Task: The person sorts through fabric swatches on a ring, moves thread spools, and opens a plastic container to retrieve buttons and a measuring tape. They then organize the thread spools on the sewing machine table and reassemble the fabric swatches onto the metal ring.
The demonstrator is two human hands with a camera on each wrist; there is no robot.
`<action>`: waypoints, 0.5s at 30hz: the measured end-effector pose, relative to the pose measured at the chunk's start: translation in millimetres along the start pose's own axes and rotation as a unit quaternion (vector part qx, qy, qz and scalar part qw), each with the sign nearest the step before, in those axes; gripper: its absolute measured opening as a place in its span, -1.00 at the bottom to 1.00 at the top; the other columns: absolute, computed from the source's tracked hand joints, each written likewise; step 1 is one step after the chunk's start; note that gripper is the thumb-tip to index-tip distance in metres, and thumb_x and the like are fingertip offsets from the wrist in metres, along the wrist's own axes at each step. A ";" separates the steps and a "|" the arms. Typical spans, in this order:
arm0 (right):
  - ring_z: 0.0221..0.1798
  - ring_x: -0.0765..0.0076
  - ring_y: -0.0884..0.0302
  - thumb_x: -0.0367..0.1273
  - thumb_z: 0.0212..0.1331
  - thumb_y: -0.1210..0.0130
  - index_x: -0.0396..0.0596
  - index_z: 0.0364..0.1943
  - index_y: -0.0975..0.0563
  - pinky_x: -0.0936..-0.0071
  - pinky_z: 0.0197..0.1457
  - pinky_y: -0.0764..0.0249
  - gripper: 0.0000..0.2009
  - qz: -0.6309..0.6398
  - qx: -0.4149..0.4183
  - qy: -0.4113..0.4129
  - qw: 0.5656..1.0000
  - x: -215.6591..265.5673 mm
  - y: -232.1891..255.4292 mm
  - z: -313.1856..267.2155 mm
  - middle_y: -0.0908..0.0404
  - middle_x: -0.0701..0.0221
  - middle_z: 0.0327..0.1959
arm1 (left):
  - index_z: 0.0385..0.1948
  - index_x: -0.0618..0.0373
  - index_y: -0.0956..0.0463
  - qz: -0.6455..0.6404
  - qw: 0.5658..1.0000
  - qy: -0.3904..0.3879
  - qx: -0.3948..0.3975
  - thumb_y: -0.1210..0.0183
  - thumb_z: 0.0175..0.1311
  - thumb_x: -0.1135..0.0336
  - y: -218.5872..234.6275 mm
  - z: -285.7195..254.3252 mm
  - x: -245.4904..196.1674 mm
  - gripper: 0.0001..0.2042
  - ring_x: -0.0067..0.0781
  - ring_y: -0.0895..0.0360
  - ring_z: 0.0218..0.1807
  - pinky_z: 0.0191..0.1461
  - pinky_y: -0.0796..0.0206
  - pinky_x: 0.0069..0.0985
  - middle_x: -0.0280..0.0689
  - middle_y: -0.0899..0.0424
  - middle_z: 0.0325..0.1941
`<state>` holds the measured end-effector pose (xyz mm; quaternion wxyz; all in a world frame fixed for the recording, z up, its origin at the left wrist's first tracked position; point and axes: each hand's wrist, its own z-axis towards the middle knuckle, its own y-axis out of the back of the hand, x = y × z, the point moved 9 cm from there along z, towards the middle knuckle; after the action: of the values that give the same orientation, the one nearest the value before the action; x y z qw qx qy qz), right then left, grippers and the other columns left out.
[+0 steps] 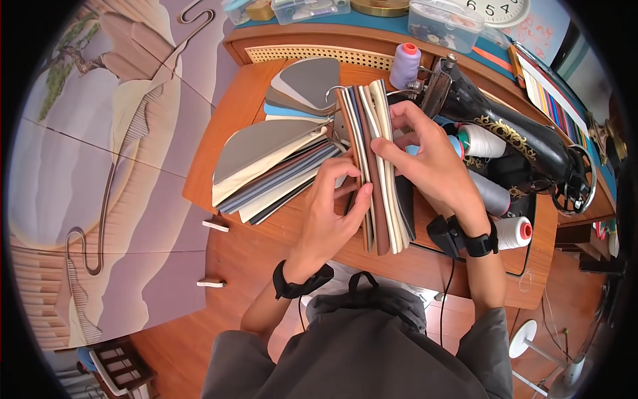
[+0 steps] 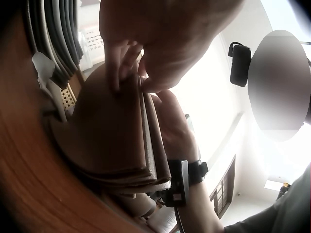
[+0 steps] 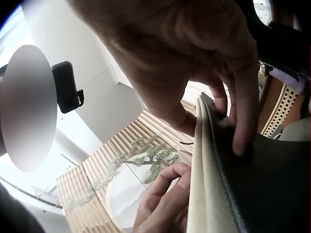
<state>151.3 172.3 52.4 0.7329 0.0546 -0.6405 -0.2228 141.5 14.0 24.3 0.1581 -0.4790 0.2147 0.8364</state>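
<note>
A thick bundle of leather-like sample swatches [image 1: 381, 206] stands on edge between both hands, in brown, cream and dark layers. From the left, my left hand [image 1: 323, 216] pinches the brown swatches [image 2: 112, 131] between thumb and fingers. My right hand [image 1: 438, 159] grips the other side, thumb on the upper edges and fingers over the dark outer swatch [image 3: 277, 179]. Cream swatches [image 3: 201, 194] lie just inside that dark one. A metal ring [image 1: 330, 93] shows at the bundle's far end. More swatches [image 1: 266, 156], grey, cream and blue-grey, lie fanned out left of the hands.
A black sewing machine [image 1: 512, 133] with gold ornament stands right of the bundle. Thread cones [image 1: 484, 141] crowd beside it, and a lilac cone [image 1: 405, 65] stands behind. Plastic boxes [image 1: 445, 25] line the raised back shelf. Below the wooden table [image 1: 438, 261] is the person's lap.
</note>
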 end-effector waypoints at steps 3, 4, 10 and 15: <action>-0.26 0.34 -0.65 -0.24 0.14 -0.26 -0.23 -0.02 -0.44 0.42 -0.24 -0.47 -0.57 0.004 0.004 0.000 1.000 -1.0 -1.2 0.6 -0.62 0.23 -0.17 | -0.07 0.20 -0.33 -0.010 1.000 0.006 0.003 -0.21 0.26 0.59 -0.4 0.5 0.3 -0.72 -0.40 -0.52 0.11 0.07 -0.58 -0.42 -0.22 -0.44 0.02; -0.27 0.34 -0.65 -0.24 0.14 -0.26 -0.24 -0.02 -0.44 0.42 -0.25 -0.46 -0.57 0.009 0.005 0.001 1.000 -1.0 -1.6 0.7 -0.62 0.23 -0.17 | -0.07 0.20 -0.33 -0.001 1.000 0.001 0.001 -0.21 0.26 0.59 -0.7 1.0 -2.7 -0.71 -0.40 -0.52 0.12 0.07 -0.58 -0.42 -0.22 -0.44 0.02; -0.24 0.32 -0.65 -0.24 0.16 -0.25 -0.24 0.00 -0.44 0.40 -0.20 -0.49 -0.56 0.004 0.006 -0.002 1.000 -1.6 -1.1 0.1 -0.62 0.21 -0.14 | -0.09 0.19 -0.38 0.037 0.999 0.009 -0.006 -0.24 0.21 0.58 2.0 0.5 -2.8 -0.72 -0.38 -0.53 0.07 0.02 -0.58 -0.44 -0.22 -0.44 -0.02; -0.19 0.28 -0.63 -0.20 0.21 -0.24 -0.26 0.02 -0.44 0.35 -0.11 -0.52 -0.55 0.015 0.010 -0.011 1.000 -1.7 -3.1 -0.2 -0.61 0.18 -0.13 | -0.12 0.17 -0.43 0.085 0.996 -0.031 -0.012 -0.30 0.17 0.54 -0.8 2.5 -11.6 -0.71 -0.35 -0.53 0.02 -0.02 -0.57 -0.45 -0.21 -0.44 -0.05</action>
<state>150.6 170.2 49.7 0.7284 0.0502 -0.6516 -0.2060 145.8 15.2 35.3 0.0873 -0.4352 0.2391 0.8636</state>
